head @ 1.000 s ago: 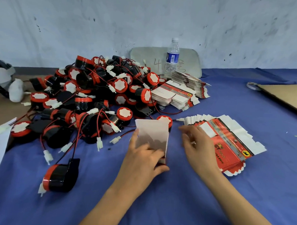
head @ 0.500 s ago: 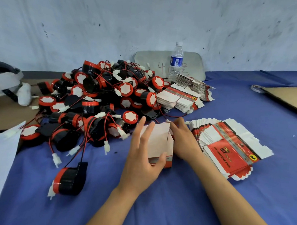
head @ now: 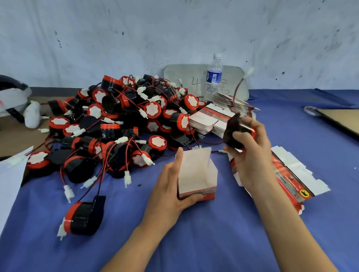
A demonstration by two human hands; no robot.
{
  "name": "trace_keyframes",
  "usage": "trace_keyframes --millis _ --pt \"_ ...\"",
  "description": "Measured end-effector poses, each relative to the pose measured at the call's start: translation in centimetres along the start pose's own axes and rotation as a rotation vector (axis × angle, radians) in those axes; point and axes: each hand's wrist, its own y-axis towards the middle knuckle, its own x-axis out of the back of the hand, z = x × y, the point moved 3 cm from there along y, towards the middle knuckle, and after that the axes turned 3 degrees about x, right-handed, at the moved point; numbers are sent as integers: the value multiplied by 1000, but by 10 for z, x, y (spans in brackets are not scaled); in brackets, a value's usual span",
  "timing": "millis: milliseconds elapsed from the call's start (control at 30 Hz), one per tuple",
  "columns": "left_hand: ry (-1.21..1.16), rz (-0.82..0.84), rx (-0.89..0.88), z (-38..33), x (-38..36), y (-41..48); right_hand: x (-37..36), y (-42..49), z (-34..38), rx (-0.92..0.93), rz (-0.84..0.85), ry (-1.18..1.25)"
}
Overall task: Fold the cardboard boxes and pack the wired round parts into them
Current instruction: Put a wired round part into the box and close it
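A worktop (head: pixel 211 249) draped in blue cloth fills the view in front of you, with a scuffed pale wall behind it. Across its left half lies a big heap of wired round parts (head: pixel 122 129): black drums with red rims and white faces, tangled in red and black leads that end in white plugs. On your right a fanned stack of flat cartons (head: pixel 295 180), red and white, lies on the cloth, partly hidden by your right hand. A brown cardboard sheet (head: pixel 346 123) lies at the far right edge. At the back a grey board (head: pixel 186 79) leans on the wall, with more bundled cartons (head: pixel 205 120) in front of it, touching the heap's right side.

Your left hand (head: pixel 168 196) clasps the folded box (head: pixel 197 177). The fingers run along its left wall and the thumb hooks across its near face. The box stands on the cloth straight ahead of you, between the heap and the fanned stack, its top open and its white inside showing.

Your right hand (head: pixel 253 158) is raised just right of the box and above it, fingers curled round the held part (head: pixel 237 131), which is clear of the worktop. Its lead rises to a blurred white plug (head: pixel 249 72).

One lone part (head: pixel 84 216) lies near you on the left, apart from the heap. A clear water bottle (head: pixel 214 76) stands upright before the grey board.
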Motion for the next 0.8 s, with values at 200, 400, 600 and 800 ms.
trace_keyframes --millis 200,400,600,800 --pt "19 -82 23 7 -3 1 -7 -19 24 165 138 -244" --pt "-39 -144 88 17 -7 2 -28 -41 16 641 216 -895" --pt "16 -149 77 22 -10 3 -41 -56 -21 512 443 -1162" --pt "45 -151 66 20 -9 2 -36 -48 -35 403 450 -1145"
